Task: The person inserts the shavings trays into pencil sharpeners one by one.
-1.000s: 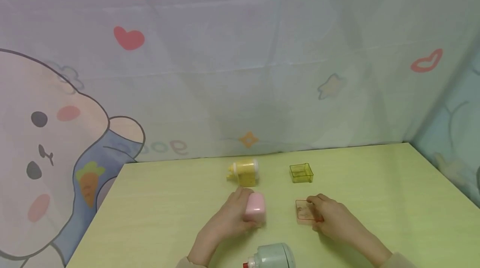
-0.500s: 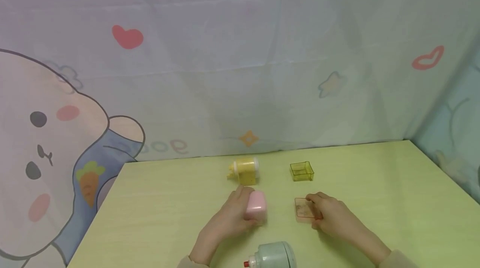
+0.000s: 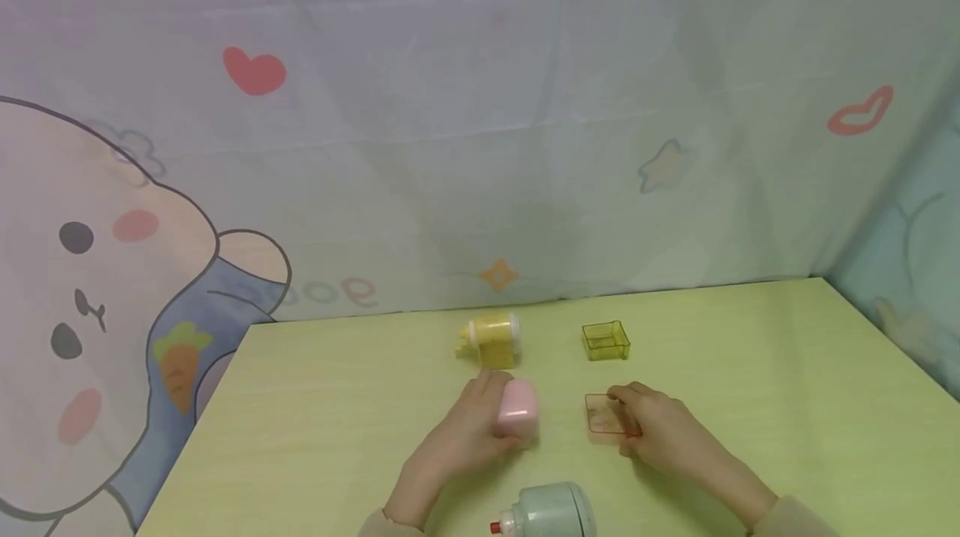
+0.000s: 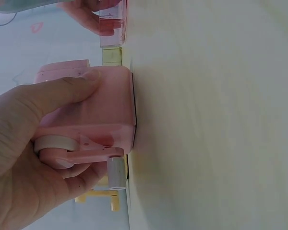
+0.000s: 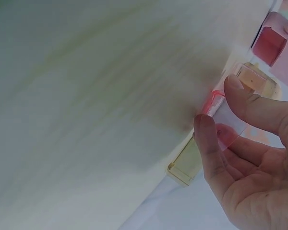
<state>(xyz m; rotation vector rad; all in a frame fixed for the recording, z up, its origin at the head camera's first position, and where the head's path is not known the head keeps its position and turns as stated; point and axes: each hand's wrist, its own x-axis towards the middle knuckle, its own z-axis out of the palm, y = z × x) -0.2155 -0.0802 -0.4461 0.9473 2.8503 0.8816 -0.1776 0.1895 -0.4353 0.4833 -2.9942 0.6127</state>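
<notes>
My left hand [image 3: 468, 429] grips a pink hand-crank pencil sharpener [image 3: 519, 412]. In the left wrist view its crank handle [image 4: 93, 155] has a grey knob, and the thumb lies along the body. The right wrist view shows a square opening [image 5: 270, 46] in the sharpener's side. My right hand [image 3: 663, 430] pinches a clear pinkish shavings drawer [image 3: 602, 419] between thumb and fingers, close over the table. A gap separates drawer and sharpener.
Behind the pink sharpener lies a yellow pencil sharpener [image 3: 495, 340]. A clear yellow drawer [image 3: 606, 342] sits to its right. Nearest the body is a pale green sharpener [image 3: 551, 512] with a red tip. A printed cloth [image 3: 480, 145] hangs behind the table [image 3: 322, 404].
The pink sharpener has shifted slightly right in my left hand, and the drawer slightly left in my right hand, narrowing the gap. Both grips stay the same.
</notes>
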